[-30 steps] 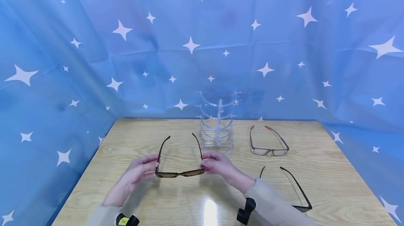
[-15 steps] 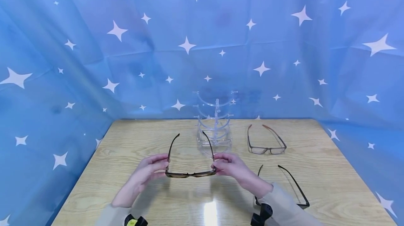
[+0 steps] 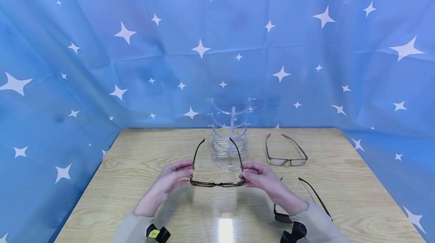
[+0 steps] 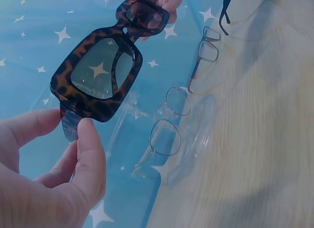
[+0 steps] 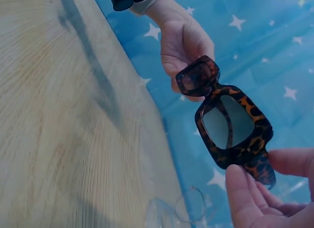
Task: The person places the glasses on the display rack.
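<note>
Tortoiseshell sunglasses (image 3: pixel 217 184) hang above the table between both hands, temples unfolded and pointing away toward the rack. My left hand (image 3: pixel 170 180) pinches the left temple near its hinge; in the left wrist view the thumb and fingers grip the patterned temple below the frame front (image 4: pixel 98 71). My right hand (image 3: pixel 263 180) pinches the other temple near its hinge, which the right wrist view shows beside the lens (image 5: pixel 228 122). Just behind the sunglasses stands a clear tiered eyewear rack (image 3: pixel 233 122). Thin wire-rimmed glasses (image 4: pixel 165 137) sit low on it.
Glasses with brown temple tips (image 3: pixel 287 161) lie unfolded at the table's back right. Black-framed glasses (image 3: pixel 282 217) lie nearer, partly hidden under the right forearm. A blue star-patterned curtain (image 3: pixel 163 65) surrounds the wooden table (image 3: pixel 112 182) at the back and sides.
Both hands have carried the sunglasses to the right and slightly away, so they now stand in front of the rack. The head view has shifted slightly. The other glasses stay put.
</note>
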Demonstrator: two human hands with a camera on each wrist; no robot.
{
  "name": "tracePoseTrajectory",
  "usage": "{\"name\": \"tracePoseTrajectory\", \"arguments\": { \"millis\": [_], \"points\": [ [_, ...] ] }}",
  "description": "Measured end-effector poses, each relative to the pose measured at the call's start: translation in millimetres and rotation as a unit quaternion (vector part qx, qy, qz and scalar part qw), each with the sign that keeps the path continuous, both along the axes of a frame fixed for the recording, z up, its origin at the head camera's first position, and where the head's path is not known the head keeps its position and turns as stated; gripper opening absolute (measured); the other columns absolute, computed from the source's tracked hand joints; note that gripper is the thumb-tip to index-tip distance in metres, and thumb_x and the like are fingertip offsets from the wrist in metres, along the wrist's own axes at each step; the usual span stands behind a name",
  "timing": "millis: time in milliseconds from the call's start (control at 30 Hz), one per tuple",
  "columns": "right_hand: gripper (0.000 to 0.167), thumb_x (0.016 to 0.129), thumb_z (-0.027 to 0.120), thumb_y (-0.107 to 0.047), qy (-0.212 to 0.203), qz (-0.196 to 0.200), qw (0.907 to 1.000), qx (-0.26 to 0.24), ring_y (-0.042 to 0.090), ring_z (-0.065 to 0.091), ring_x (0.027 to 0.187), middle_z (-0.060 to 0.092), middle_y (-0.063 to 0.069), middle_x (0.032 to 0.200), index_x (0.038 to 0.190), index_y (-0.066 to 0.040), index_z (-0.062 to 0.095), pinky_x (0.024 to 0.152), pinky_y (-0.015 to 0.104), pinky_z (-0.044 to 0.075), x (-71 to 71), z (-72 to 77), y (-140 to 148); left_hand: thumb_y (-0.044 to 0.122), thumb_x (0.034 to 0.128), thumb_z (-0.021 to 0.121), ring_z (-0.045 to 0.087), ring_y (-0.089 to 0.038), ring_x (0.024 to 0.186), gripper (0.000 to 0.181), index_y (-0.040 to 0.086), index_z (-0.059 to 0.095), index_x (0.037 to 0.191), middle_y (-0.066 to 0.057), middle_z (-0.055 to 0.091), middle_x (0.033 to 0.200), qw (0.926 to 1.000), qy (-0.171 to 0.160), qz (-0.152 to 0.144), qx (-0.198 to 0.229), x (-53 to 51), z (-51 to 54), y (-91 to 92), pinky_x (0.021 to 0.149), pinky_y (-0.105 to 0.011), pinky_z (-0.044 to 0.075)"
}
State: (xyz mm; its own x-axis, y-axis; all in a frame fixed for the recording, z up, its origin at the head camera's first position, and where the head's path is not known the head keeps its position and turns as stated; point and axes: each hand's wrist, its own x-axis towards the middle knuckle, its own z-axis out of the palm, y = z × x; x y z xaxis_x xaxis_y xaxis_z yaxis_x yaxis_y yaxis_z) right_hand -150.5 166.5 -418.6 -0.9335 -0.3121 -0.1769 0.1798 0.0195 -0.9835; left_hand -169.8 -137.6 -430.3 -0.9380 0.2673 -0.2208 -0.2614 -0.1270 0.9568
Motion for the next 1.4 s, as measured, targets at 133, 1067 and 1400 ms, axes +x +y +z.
{"name": "tracePoseTrajectory", "arguments": {
  "millis": [133, 1067, 1400],
  "points": [
    [0.049, 0.091, 0.057, -0.008, 0.003, -0.004, 1.0, 0.003, 0.017, 0.063, 0.093, 0.064, 0.007, 0.097, 0.127, 0.018, 0.038, 0.081, 0.03, 0.055, -1.0, -1.6, 7, 0.002, 0.0842, 0.063, 0.06, -0.012, 0.087, 0.05, -0.015, 0.044, 0.128, -0.006, 0.064, 0.103, 1.0, 0.002, 0.001, 0.001, -5.5, -1.5, 8.1, 0.073, -0.026, 0.055],
    [0.049, 0.095, 0.051, -0.009, -0.009, -0.007, 0.9997, 0.021, 0.01, 0.061, 0.093, 0.063, 0.01, 0.105, 0.133, 0.016, 0.033, 0.08, 0.025, 0.054, -47.9, 13.4, 36, 0.003, 0.0877, 0.061, 0.061, -0.013, 0.083, 0.04, -0.009, 0.052, 0.124, -0.004, 0.063, 0.096, 0.9993, -0.003, 0.035, 0.01, -52.5, 4.7, 45.5, 0.072, -0.025, 0.054],
    [0.051, 0.095, 0.052, -0.007, -0.017, -0.028, 0.9994, -0.006, 0.006, 0.062, 0.079, 0.065, 0.002, 0.094, 0.135, 0.017, 0.031, 0.074, 0.02, 0.054, -73.3, 17.0, 36, 0.001, 0.0874, 0.06, 0.061, -0.013, 0.079, 0.039, -0.01, 0.052, 0.124, -0.002, 0.063, 0.09, 0.9981, -0.004, 0.056, 0.027, -73.8, 6.9, 53.6, 0.071, -0.023, 0.054]
  ]
}}
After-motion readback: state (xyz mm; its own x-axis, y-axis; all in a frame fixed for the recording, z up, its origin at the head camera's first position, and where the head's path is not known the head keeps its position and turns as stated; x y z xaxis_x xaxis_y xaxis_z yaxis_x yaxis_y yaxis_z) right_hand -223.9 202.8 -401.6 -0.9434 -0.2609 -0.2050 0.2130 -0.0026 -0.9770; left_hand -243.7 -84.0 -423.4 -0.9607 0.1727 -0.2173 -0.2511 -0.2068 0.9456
